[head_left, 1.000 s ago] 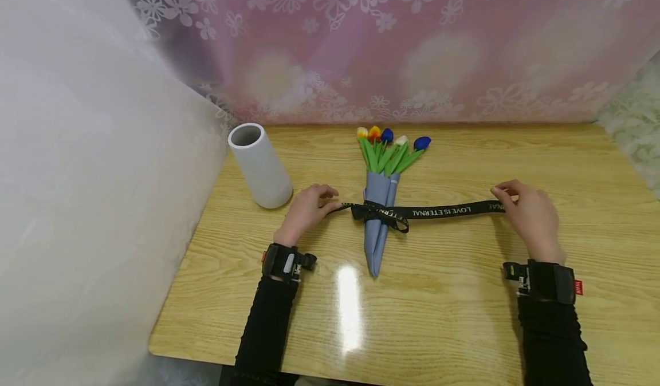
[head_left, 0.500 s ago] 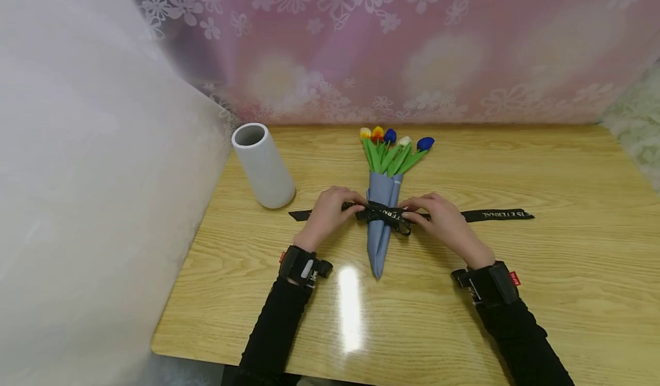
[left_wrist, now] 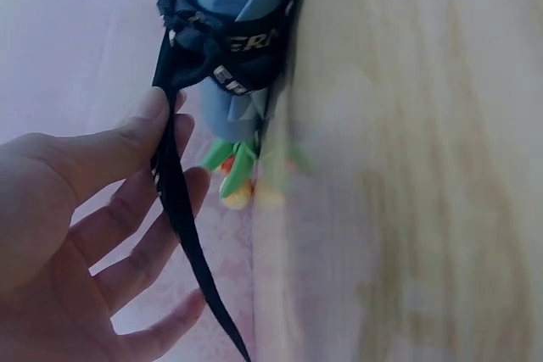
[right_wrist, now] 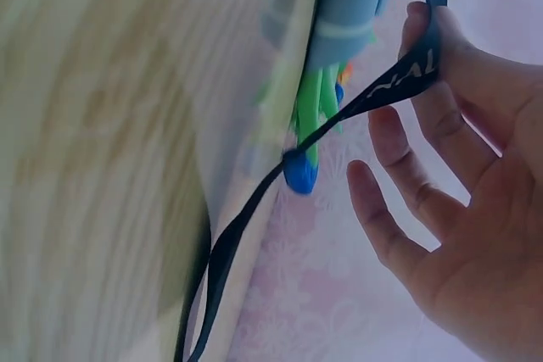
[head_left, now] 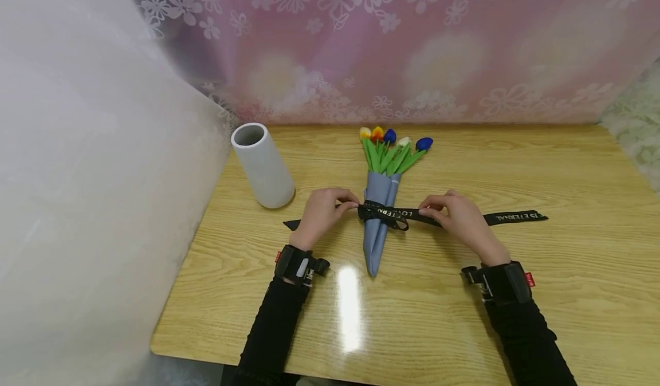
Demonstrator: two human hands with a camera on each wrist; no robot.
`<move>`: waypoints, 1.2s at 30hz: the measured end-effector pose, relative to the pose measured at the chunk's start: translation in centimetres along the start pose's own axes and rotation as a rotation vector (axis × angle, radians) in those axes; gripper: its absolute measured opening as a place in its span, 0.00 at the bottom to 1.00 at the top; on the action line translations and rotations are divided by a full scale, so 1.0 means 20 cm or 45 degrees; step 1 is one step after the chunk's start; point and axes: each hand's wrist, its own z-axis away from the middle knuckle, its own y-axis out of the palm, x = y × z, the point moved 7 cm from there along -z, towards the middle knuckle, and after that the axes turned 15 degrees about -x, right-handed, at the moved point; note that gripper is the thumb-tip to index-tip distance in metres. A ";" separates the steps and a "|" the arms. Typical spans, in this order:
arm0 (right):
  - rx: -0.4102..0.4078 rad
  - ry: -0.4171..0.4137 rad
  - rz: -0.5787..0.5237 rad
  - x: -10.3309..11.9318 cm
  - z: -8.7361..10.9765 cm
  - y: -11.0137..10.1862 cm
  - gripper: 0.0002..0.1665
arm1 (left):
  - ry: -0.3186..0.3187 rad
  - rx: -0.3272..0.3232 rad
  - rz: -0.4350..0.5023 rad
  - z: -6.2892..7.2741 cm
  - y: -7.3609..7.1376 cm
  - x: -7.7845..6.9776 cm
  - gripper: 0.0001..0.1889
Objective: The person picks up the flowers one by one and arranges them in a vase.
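A bouquet of tulips (head_left: 394, 156) in blue-grey wrapping (head_left: 375, 243) lies on the table, blooms toward the back. Round its middle goes a black ribbon (head_left: 409, 213) with "LOVE IS ETERNAL" lettering, bunched into a small loop at the front. Close to the wrapping's left side, my left hand (head_left: 322, 213) pinches the ribbon between thumb and fingertips. To the right of the bouquet, my right hand (head_left: 459, 220) pinches the other length of it. Both ribbon tails trail past the hands; in the right wrist view the ribbon (right_wrist: 407, 78) runs over the fingers and hangs down.
A white vase (head_left: 264, 168) stands upright on the wooden table (head_left: 423, 323), left of the bouquet. Behind the table hangs a pink floral curtain (head_left: 361, 59). A pale sheet (head_left: 93, 174) closes off the left side.
Both hands came in from the ribbon's outer ends to pinch it close to the bouquet. Since then the right hand has drawn slightly back to the right and the left hand slightly left.
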 end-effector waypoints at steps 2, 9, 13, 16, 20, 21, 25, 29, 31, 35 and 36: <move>-0.008 0.003 0.012 -0.03 0.01 -0.02 0.07 | -0.046 0.027 0.017 0.00 -0.01 0.02 0.07; -0.047 0.035 0.076 -0.13 0.02 -0.10 0.07 | -0.144 0.081 0.052 0.01 -0.03 0.09 0.07; -0.075 0.104 0.108 -0.21 0.03 -0.18 0.09 | -0.186 0.089 0.054 0.02 -0.05 0.13 0.07; -0.121 0.184 0.132 -0.27 0.05 -0.25 0.11 | -0.228 0.077 0.021 0.03 -0.08 0.16 0.06; -0.197 0.267 0.164 -0.34 0.08 -0.33 0.13 | -0.292 0.073 -0.050 0.05 -0.10 0.20 0.06; -0.214 0.288 0.171 -0.35 0.08 -0.34 0.13 | -0.306 0.074 -0.068 0.05 -0.10 0.21 0.06; -0.313 0.367 0.203 -0.40 0.11 -0.40 0.15 | -0.342 0.057 -0.150 0.06 -0.12 0.24 0.05; -0.375 0.416 0.226 -0.42 0.12 -0.43 0.17 | -0.345 0.035 -0.168 0.05 -0.13 0.24 0.06; -0.389 0.404 0.233 -0.42 0.11 -0.42 0.17 | -0.319 0.021 -0.148 0.05 -0.13 0.22 0.08; -0.437 0.315 0.168 -0.35 0.08 -0.40 0.17 | -0.242 -0.030 -0.069 0.02 -0.13 0.14 0.09; -0.438 0.280 0.132 -0.32 0.07 -0.38 0.17 | -0.224 -0.043 -0.043 0.01 -0.13 0.12 0.08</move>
